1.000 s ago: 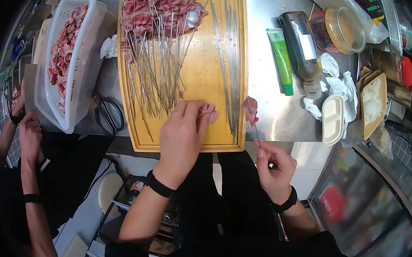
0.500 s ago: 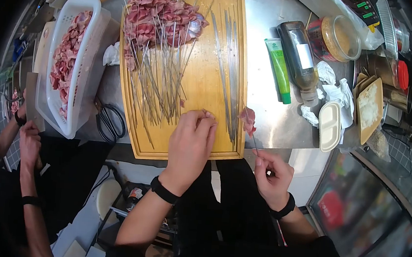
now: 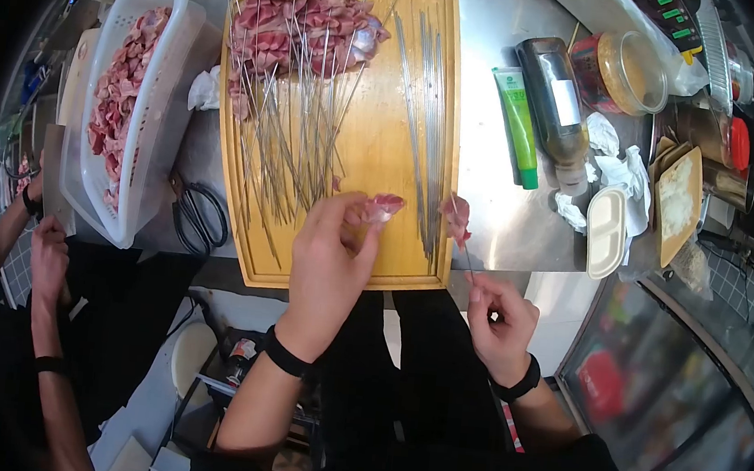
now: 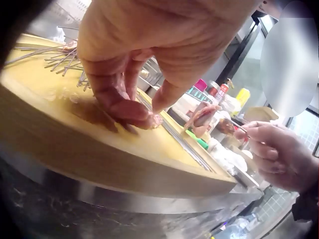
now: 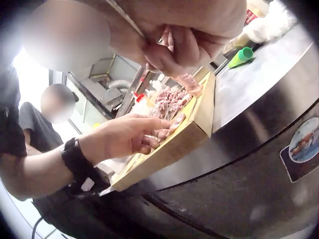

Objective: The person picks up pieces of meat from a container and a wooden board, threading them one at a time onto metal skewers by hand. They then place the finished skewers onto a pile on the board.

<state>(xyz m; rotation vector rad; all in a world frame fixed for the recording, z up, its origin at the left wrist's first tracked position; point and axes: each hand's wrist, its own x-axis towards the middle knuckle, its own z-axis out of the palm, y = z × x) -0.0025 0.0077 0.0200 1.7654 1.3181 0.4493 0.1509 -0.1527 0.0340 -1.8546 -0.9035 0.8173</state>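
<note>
My left hand (image 3: 330,254) pinches a small piece of raw meat (image 3: 385,206) between thumb and fingertips, over the near part of the wooden cutting board (image 3: 367,145). Past the board's near right corner, my right hand (image 3: 502,323) grips the end of a thin metal skewer (image 3: 470,263). Near that skewer's far end is a piece of meat (image 3: 456,215), close to the board's right edge. Bare skewers (image 3: 429,132) lie lengthwise along the board's right side. A heap of skewered meat (image 3: 301,23) covers the far left, its metal ends pointing toward me.
Left of the board stands a white basket (image 3: 163,64) of cut meat, with black-handled scissors (image 3: 196,218) beside it. A green tube (image 3: 516,127), a dark bottle (image 3: 551,94) and a white compartment tray (image 3: 606,230) lie to the right. Another person's hand (image 3: 49,261) is at far left.
My left hand has turned, and the meat in its fingertips now shows more fully than half a second ago. My right hand with the skewer stays nearly in place.
</note>
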